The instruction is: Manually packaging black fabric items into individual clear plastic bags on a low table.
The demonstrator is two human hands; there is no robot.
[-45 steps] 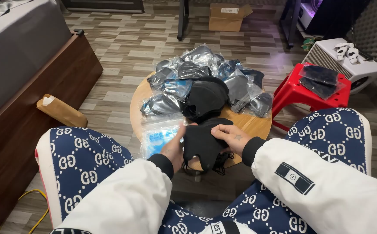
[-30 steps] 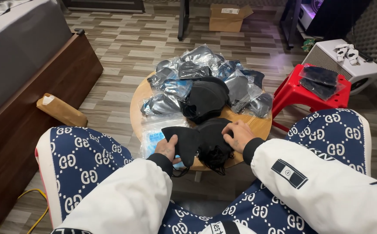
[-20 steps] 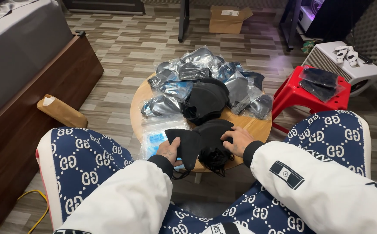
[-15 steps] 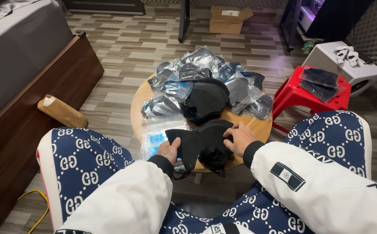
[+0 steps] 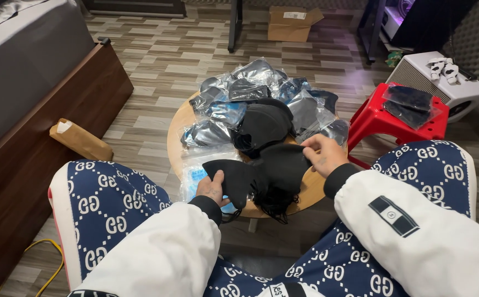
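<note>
While I sit with my knees on both sides of the small round wooden table (image 5: pixel 180 129), I hold a black cloth mask (image 5: pixel 259 171) stretched between my two hands at the near edge of the table. My left hand (image 5: pixel 213 188) is closed on the left tip of the mask, thumb on top and fingers under it, low and close to my left knee. My right hand (image 5: pixel 323 154) pinches the right upper edge with the fingertips, and it is higher and a little farther from me. So the long axis of the mask runs from left to right across my body, slightly rising toward the right hand, and both hands are at its ends, neither one nearer to the middle. Thin black ear loops (image 5: pixel 275 204) hang down from the mask over the table edge. Just behind the mask lies a stack of black masks (image 5: pixel 261 125), and around it a heap of clear plastic bags (image 5: pixel 261 82) with dark masks inside. A flat clear bag with blue print (image 5: pixel 195 175) lies under my left hand. To the right stands a red plastic stool (image 5: pixel 374 118).
</note>
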